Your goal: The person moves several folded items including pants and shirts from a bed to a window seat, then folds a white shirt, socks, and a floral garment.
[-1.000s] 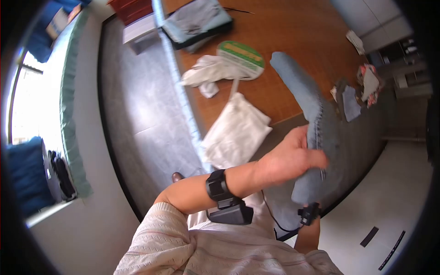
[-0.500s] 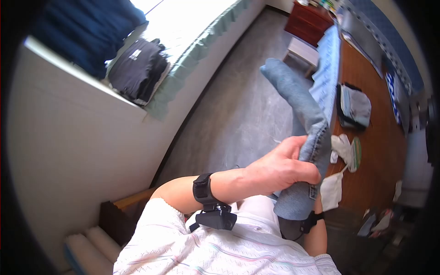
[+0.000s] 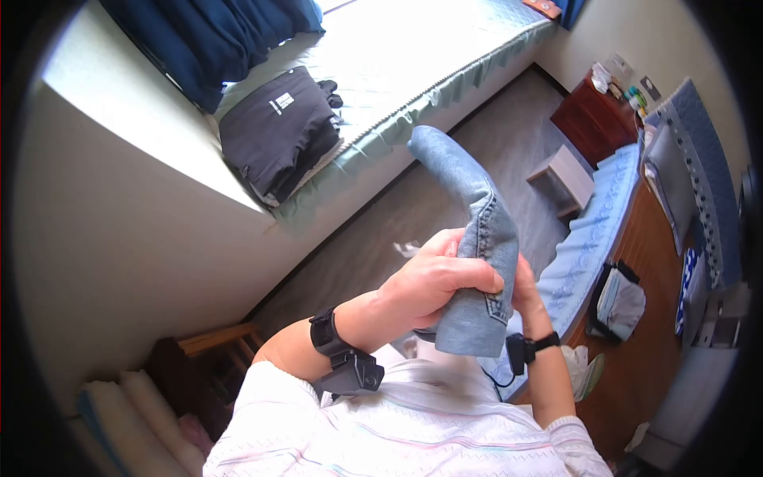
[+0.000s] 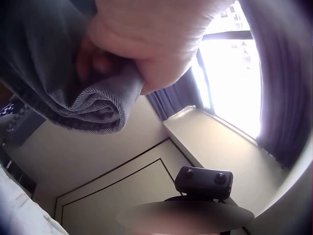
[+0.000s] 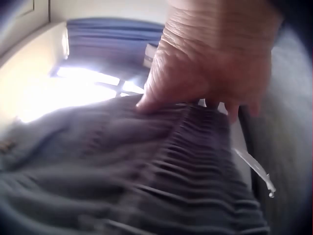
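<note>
- Head view: a denim roll (image 3: 491, 226) is held up in front of a patterned white top (image 3: 421, 413), with its upper part bent over to the left and a dark stitched seam turned towards the camera.
- The roll is gripped from its left side by the left hand (image 3: 433, 274); the thumb is pressed across the roll's front and the fingers are curled round it. In the left wrist view its coiled end (image 4: 105, 107) is shown beside the palm.
- At the roll's right edge the right hand (image 3: 531, 288) is placed, partly hidden behind it.
- In the right wrist view gathered cloth (image 5: 195, 166) is shown blurred, with the right thumb laid at its upper edge and some fingertips seen past it, slightly apart; whether the cloth is pinched cannot be told.
- Up and to the left of the roll, dark folded clothes (image 3: 278, 131) are laid on a pale ledge (image 3: 381, 79), near a navy curtain (image 3: 230, 40).
- Up and to the right of the roll, a red-brown cabinet (image 3: 592, 119) and a pale stool (image 3: 560, 175) are seen.
- To the right of the roll, a brown surface (image 3: 661, 294) is edged with blue cloth (image 3: 586, 246); a grey-and-black bundle (image 3: 620, 302) is set on it.
- Down and to the left of the roll, a wooden frame (image 3: 218, 340) is seen.
</note>
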Tool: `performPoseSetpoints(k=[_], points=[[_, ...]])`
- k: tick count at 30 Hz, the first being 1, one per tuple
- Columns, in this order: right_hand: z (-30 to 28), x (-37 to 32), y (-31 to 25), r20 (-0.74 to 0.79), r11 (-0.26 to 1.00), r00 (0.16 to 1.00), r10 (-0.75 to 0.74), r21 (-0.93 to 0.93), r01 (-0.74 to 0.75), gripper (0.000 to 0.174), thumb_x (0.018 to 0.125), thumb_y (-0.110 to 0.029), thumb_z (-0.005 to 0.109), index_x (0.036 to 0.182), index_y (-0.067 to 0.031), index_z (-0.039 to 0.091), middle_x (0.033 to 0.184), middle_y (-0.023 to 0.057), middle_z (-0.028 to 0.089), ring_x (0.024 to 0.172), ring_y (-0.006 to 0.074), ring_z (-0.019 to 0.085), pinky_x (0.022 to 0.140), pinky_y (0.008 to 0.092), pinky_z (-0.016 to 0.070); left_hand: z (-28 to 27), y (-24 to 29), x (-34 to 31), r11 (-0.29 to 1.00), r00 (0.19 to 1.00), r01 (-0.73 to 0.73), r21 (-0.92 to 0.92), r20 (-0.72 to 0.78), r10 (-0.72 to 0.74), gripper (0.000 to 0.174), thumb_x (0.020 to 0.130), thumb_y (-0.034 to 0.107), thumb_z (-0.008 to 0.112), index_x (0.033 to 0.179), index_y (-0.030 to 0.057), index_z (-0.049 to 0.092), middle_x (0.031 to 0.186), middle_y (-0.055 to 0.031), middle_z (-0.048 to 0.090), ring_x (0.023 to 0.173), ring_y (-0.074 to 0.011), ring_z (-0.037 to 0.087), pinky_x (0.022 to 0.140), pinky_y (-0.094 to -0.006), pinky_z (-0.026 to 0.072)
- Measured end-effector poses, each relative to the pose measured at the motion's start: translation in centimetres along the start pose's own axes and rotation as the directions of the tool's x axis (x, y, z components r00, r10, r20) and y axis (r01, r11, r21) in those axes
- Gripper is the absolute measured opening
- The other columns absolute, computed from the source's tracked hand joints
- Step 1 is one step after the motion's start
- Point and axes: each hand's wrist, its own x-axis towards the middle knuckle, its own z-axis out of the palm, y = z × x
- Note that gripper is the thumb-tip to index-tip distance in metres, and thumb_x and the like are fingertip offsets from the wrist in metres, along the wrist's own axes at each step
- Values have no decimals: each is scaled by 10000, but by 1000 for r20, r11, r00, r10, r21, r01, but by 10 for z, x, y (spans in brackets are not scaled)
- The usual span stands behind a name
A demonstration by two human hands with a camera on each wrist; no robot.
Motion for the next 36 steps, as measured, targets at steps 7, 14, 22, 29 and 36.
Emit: performPoseSetpoints(k=[7,14,22,29,36], points=[[38,107,-28,400,796,800,447,230,-560,903,702,-676,549,1326,-50,364,1327,108,430,1204,245,422,1023,415,315,-48,66,31,973,988,-154,-170,-23,153,326,710,26,589,1021,-64,550,900,-112,612,770,-166,615,740,-278,494],[94,196,-32,389,778,794,467,246,-578,813,751,-616,540,1302,-37,391,1291,121,462,1168,245,458,999,413,349,-103,142,53,909,927,-371,-189,-142,348,118,709,11,589,822,-4,559,715,-44,576,613,-108,570,597,-248,480],[181,334,-84,360,831,866,347,309,-462,712,808,-549,530,1274,-22,422,1250,137,499,1128,245,499,971,411,387,-148,248,35,815,829,-543,-204,-288,480,247,671,8,584,914,-32,564,760,-69,593,639,-133,582,639,-257,489],[270,485,-115,720,870,635,280,89,-485,392,911,-297,486,1168,-1,507,1118,101,592,962,195,598,840,332,483,-263,248,-5,561,460,-827,45,-520,720,553,586,48,577,1123,-61,500,999,-130,585,874,-233,583,778,-297,477],[339,557,-26,478,724,596,645,-632,-275,398,843,-315,611,1108,-28,533,905,9,619,776,93,603,649,286,510,-413,156,-8,874,-83,-305,377,-925,370,299,664,32,588,951,-52,586,879,-76,626,786,-145,570,754,-267,447]])
